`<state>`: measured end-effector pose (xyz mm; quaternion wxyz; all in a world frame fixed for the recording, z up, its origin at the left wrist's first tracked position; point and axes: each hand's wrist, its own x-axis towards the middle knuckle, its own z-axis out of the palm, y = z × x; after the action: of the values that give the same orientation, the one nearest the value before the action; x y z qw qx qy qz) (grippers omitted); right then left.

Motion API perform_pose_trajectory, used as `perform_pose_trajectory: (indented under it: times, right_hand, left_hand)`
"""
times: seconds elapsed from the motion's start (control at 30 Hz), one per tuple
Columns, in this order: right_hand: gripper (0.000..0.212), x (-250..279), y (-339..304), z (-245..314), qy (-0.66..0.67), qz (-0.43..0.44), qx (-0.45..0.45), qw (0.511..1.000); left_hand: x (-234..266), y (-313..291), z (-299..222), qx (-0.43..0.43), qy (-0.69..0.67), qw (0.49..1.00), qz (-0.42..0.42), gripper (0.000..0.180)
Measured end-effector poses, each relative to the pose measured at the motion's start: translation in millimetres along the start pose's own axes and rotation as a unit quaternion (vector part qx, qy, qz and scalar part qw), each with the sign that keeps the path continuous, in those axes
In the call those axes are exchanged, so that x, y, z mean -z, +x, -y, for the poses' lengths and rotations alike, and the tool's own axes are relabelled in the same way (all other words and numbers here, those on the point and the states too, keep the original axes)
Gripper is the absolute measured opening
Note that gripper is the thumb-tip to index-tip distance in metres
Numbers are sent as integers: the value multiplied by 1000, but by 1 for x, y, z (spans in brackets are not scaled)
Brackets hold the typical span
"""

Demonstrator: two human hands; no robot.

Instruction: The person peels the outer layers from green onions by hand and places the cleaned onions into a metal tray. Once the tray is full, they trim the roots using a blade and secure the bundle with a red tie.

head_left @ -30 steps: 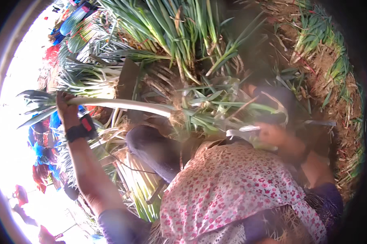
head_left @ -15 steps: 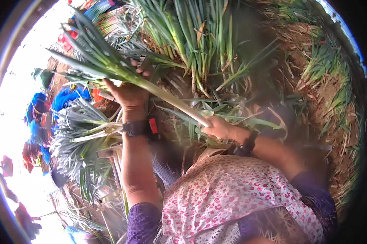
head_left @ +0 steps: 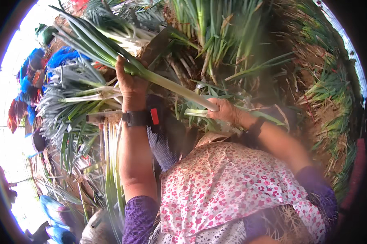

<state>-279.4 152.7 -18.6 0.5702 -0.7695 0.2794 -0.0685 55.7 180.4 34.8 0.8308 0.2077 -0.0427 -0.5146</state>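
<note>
A long green onion (head_left: 167,83) lies slantwise across both my hands, its dark leaves pointing to the upper left. My left hand (head_left: 130,81) is closed around it where leaves meet stalk, thumb on the near side; most of its fingers are hidden behind the onion. At the pale lower end, my right hand (head_left: 225,111) is closed on the stalk with bent fingers. A short whitish-green strip (head_left: 195,112) sticks out leftward from beside these fingers; whether it is held or lies behind them I cannot tell.
Several upright green onions (head_left: 210,32) stand ahead. A pile of onions (head_left: 75,95) lies left of my left forearm, with blue bags (head_left: 63,57) beyond. More onions (head_left: 334,118) cover the soil at right. A flowered apron (head_left: 228,183) covers my lap.
The view has shifted, so the surroundings sit higher. My right hand is slightly higher and further right on the onion's end. The whitish-green strip now shows beside it.
</note>
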Motion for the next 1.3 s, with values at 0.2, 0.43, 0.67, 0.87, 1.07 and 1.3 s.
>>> perform_pose_trajectory:
  times: [0.2, 0.43, 0.67, 0.87, 1.07, 1.3]
  right_hand:
    - [22, 9, -9, 2, -217, 0, -33, 976]
    - [21, 12, 21, 21, -188, -17, 34, 981]
    - [32, -6, 25, 5, -144, 167, -75, 972]
    - [48, -16, 78, 105, -58, 3, 112, 992]
    - [44, 18, 115, 135, -132, -108, 208, 963]
    - [32, 27, 84, 128, -75, -195, 274, 939]
  left_hand:
    - [-6, -23, -27, -158, 104, 982, 18, 46]
    - [30, -75, -54, -122, 67, 982, -127, 30]
    - [34, -79, -57, -49, -77, 993, 71, 43]
    - [10, -52, -2, -10, 10, 999, 40, 31]
    - [-39, -41, 47, 5, 127, 984, 122, 34]
    - [-78, -32, 82, -47, 202, 978, 12, 31]
